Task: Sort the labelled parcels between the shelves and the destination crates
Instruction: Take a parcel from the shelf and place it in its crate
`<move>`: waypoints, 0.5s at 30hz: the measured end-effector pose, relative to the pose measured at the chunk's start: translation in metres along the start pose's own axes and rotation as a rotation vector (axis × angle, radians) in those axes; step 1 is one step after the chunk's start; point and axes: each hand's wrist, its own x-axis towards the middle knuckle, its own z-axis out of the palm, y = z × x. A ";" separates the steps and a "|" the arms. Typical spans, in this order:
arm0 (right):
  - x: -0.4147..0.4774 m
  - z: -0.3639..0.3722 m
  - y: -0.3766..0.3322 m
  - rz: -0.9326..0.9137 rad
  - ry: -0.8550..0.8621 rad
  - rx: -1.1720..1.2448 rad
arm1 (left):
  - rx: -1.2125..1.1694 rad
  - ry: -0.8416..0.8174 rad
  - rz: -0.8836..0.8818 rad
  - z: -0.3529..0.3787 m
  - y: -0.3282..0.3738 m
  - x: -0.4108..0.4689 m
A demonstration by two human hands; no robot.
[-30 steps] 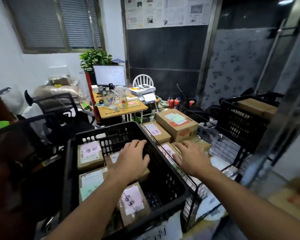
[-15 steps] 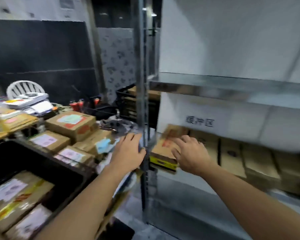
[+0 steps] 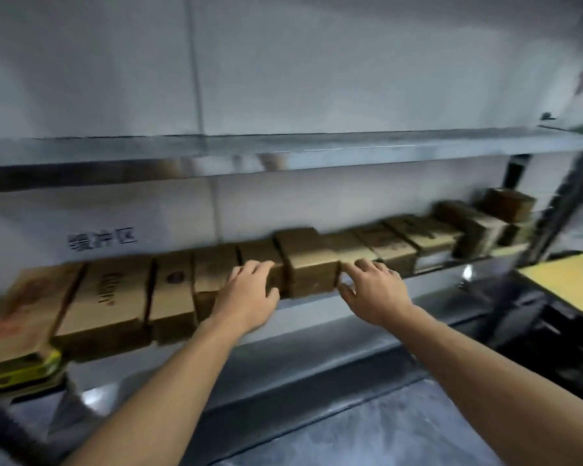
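Note:
A row of several brown cardboard parcels lines the lower metal shelf (image 3: 317, 311). One taller parcel (image 3: 308, 264) juts out at the middle of the row. My left hand (image 3: 249, 290) reaches to its left side, fingers spread over the neighbouring parcel (image 3: 259, 257). My right hand (image 3: 374, 287) reaches to its right side with fingers extended. Neither hand grips anything. The picture is blurred by motion, so labels cannot be read.
An upper shelf (image 3: 283, 153) runs above the parcels. A flat box with a yellow edge (image 3: 18, 368) sticks out at the far left. A steel upright (image 3: 565, 203) and a yellow tabletop (image 3: 568, 280) stand at the right. Grey floor lies below.
The view has swung right from the black crate and cart to face the shelf. Both hands have moved from the crate rim to either side of the middle parcel.

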 end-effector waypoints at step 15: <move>-0.047 -0.008 0.231 0.452 0.014 -0.060 | -0.043 -0.170 0.407 0.112 0.215 0.120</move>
